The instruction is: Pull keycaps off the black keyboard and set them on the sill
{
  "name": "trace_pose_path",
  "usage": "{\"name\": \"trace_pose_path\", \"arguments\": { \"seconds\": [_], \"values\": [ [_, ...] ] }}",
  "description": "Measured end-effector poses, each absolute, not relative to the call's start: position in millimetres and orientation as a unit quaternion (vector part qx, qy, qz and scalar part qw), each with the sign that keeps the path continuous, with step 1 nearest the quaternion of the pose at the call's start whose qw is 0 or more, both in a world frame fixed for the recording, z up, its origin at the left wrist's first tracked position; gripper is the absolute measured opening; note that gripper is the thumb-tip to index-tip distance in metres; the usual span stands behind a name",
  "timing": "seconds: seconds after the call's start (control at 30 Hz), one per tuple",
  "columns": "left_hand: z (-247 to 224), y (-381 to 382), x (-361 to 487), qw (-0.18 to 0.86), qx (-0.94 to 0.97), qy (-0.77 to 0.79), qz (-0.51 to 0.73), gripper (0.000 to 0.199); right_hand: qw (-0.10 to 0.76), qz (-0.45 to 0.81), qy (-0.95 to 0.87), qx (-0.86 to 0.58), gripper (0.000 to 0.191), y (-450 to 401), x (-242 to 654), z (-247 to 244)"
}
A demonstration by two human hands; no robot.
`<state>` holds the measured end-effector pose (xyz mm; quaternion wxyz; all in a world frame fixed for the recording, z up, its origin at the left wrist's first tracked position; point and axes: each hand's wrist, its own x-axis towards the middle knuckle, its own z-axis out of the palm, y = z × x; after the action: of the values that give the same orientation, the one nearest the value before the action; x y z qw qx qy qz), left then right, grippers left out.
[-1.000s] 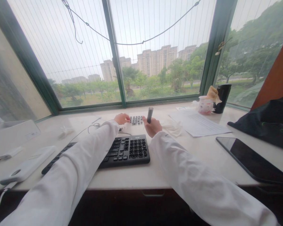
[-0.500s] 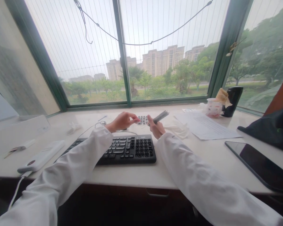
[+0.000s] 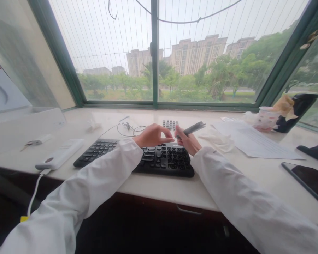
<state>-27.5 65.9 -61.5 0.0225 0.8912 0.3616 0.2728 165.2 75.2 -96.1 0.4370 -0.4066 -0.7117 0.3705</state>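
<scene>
My right hand (image 3: pixel 188 140) is shut on a dark grey pen (image 3: pixel 193 128), which points up and to the right. My left hand (image 3: pixel 153 135) hangs loosely curled just left of it, holding nothing I can see, its fingertips close to the pen's lower end. Both hands are over the far edge of a black keyboard (image 3: pixel 172 163) and do not appear to press its keys. Beyond them lies a small dark keypad (image 3: pixel 170 124). My white sleeves cover both forearms.
A thin black cable (image 3: pixel 127 129) lies coiled behind the keyboard, and a white power bank (image 3: pixel 59 154) sits to its left. Papers (image 3: pixel 254 141), a crumpled tissue (image 3: pixel 216 141), a paper cup (image 3: pixel 263 119) and a black tablet (image 3: pixel 307 180) lie right. A green-framed window (image 3: pixel 155 53) backs the white counter.
The pen has tilted from nearly upright to a shallow slant in my right hand. My hands have drawn closer together, and the view has swung to the left.
</scene>
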Motion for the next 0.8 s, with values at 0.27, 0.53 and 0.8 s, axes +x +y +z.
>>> {"name": "trace_pose_path", "arguments": {
  "seconds": [0.27, 0.53, 0.8],
  "values": [
    [-55, 63, -37, -0.033, 0.882, 0.376, 0.282, 0.021, 0.451, 0.367, -0.701, -0.413, 0.06, 75, 165, -94],
    [-57, 63, -37, -0.056, 0.889, 0.355, 0.283, 0.028, 0.442, 0.402, -0.675, -0.433, 0.077, 74, 165, -95],
    [-62, 63, -34, -0.1, 0.882, 0.348, 0.301, 0.028, 0.457, 0.452, -0.642, -0.418, 0.072, 65, 160, -84]
  ]
}}
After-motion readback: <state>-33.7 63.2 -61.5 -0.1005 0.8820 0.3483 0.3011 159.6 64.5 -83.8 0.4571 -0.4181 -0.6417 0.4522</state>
